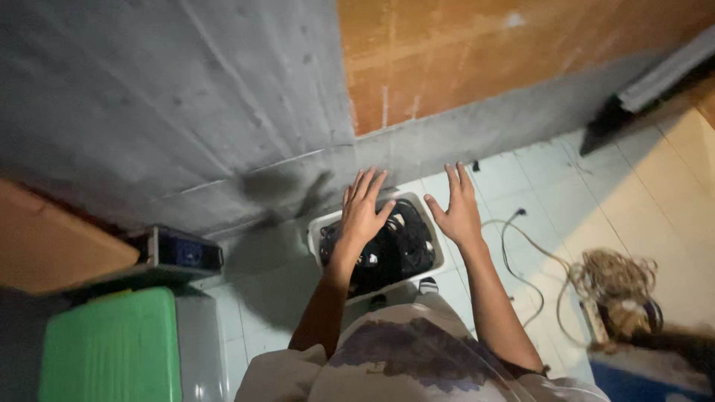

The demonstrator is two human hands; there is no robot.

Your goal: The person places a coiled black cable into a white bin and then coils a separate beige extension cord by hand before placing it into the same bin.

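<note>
- pale tiled floor (521, 179) meets a grey concrete wall (186, 97) with an orange-brown panel (506, 45) above it; the light is dim and the frame is a little blurred.
- your left hand (363, 212) hangs over the white tub (316, 227), fingers spread and pointing toward the wall, palm down, gripping nothing.
- your right hand (458, 208) is beside the tub's far right edge, fingers also spread and empty; whether it touches the rim cannot be told.
- the two hands are apart, one over the tub and one at its side.
- the tub sits on the floor right in front of your knees, close to the wall, and is packed with a dark clothes heap (402, 249); a few pale patches show among it.
- judged from this, you are at the reaching stage: both hands are open above the load and have not closed on anything.
- the next move calls for lowering the hands and getting a firm hold, either on the heap or on the tub's two sides.
- a tangle of rope (614, 279) and a thin cable (514, 246) lie on the tiles to your right, clear of the tub.
- a green lidded bin (112, 350) stands at your left, with a dark box (182, 253) behind it.
</note>
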